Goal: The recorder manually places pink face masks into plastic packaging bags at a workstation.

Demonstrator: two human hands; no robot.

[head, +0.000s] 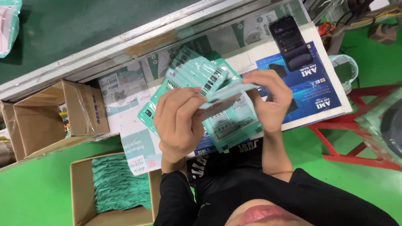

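Left hand (178, 121): grip closed on teal packet (222, 98).
Right hand (270, 98): grip pinching the same packet's far end.
Beneath: packet pile (188, 73) on worktop (335, 104).
Nearby: phone (291, 42).

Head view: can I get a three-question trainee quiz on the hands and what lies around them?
1. True or false: the smartphone lies on the table with its screen lit.
2. What colour are the contents of the open carton on the green floor? A) teal B) red C) black
3. Fill in: the left hand and the right hand grip one ____ packet between their fingers.

Key: 1 true; 2 A; 3 teal.
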